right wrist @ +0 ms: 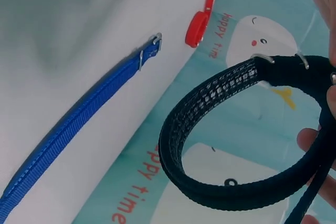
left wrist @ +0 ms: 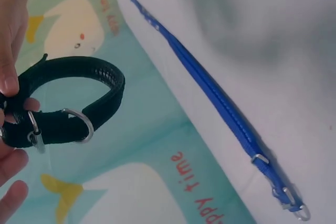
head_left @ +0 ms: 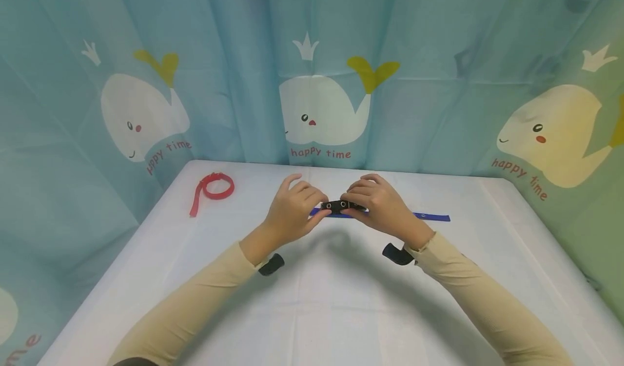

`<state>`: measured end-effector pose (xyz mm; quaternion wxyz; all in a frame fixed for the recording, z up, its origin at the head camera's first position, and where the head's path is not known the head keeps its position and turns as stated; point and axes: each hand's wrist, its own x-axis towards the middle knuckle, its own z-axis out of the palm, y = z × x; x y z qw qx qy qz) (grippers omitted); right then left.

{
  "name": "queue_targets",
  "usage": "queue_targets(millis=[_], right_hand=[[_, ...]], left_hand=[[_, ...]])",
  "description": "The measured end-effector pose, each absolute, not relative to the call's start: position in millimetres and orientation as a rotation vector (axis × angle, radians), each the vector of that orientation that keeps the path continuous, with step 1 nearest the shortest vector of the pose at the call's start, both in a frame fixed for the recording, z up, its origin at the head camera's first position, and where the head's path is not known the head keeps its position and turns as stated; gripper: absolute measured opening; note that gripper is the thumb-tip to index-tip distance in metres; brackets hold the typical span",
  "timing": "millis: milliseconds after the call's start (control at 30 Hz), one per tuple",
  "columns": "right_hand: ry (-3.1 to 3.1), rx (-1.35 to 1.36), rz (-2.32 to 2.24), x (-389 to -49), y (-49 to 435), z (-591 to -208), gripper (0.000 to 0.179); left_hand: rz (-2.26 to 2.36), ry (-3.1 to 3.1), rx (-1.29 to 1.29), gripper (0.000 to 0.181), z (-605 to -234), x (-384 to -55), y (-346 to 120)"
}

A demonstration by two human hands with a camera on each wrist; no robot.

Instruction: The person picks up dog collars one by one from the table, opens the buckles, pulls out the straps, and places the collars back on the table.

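Above the white surface (head_left: pixel 292 312), you have the black collar (head_left: pixel 336 208) raised and curved into a loop, with the blue collar (left wrist: pixel 215 95) lying stretched out below it and the red collar (head_left: pixel 224 194) loosely coiled toward the far left corner. Your left grip (head_left: pixel 291 209) pinches the band between thumb and fingers beside the metal fittings, and your right grip (head_left: pixel 382 206) pinches it close by, on the other side of the eyelets (head_left: pixel 343 204). Whether the fastening is seated, you cannot tell from these views, since your fingers cover it. Expect the collar to feel light and hard to damage; it keeps a round bend by itself, so it is probably springy and may push back against you. The mesh lining (right wrist: pixel 220 87) should give your fingers some purchase, while the D-ring (left wrist: pixel 90 125) is likely smooth and apt to swing. Best hold the thick band right next to the fittings, and keep the thin free tail (right wrist: pixel 307 198), hanging beside your right fingers, out of the way.
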<state>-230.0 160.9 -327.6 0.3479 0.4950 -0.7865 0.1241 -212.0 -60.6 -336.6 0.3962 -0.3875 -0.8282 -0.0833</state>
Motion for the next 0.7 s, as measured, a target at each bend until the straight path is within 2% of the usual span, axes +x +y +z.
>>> queue_targets(millis=[533,700], right_hand=[[-2.018,1.314,0.358,-229.9,159.6,-326.4,0.028],[-2.006,1.304,0.360,-229.8,157.7,-327.0,0.028]], left_hand=[[-0.248,-2.080,-1.036,0.024,-333.4,-210.7,-57.6],[-0.170,-2.050,-1.036,0.020,-331.4,-209.7,-55.9]])
